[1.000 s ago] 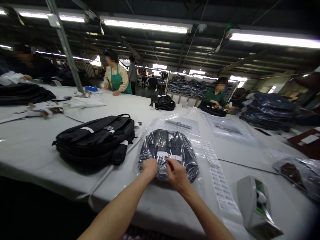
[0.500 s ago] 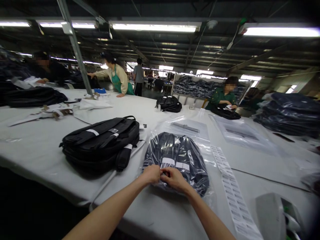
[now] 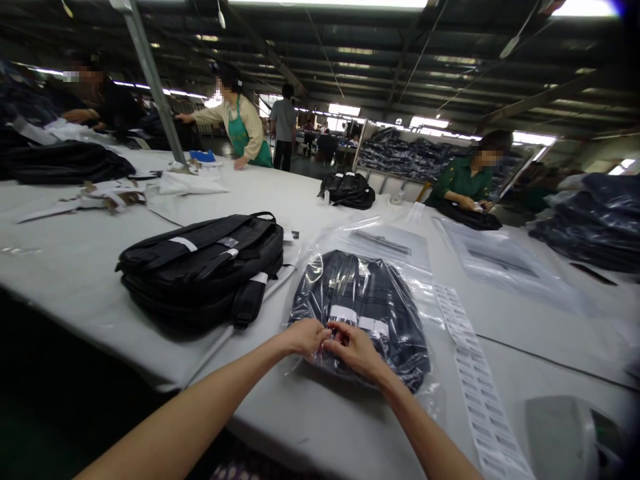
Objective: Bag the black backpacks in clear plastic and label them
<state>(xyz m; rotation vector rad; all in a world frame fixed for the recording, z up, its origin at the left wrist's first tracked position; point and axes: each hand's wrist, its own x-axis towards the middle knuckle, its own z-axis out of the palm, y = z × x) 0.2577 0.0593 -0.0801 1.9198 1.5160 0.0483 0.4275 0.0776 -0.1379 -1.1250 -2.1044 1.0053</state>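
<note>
In front of me a dark backpack (image 3: 370, 287) lies inside a clear plastic bag (image 3: 320, 267), white wraps showing on its straps. My left hand (image 3: 307, 335) is closed at the near side of the bag, fingertips pinching the plastic. Close against it, my right hand (image 3: 355, 347) has its thumb and fingers curled together on the same plastic. Whatever lies between the fingertips is too small to make out. To the left, apart from both hands, a black backpack (image 3: 200, 267) without a bag rests on the table.
Right of the bagged backpack runs a strip of printed labels (image 3: 470, 360). A flat plastic bag (image 3: 490, 253) lies beyond it, and a grey device (image 3: 557, 433) stands near right. Co-workers stand around the white table (image 3: 280, 427); a metal post (image 3: 155, 87) rises at left.
The view has tilted down and shifted slightly. Both hands stay together at the bag's near side, with the right fingers a little more raised.
</note>
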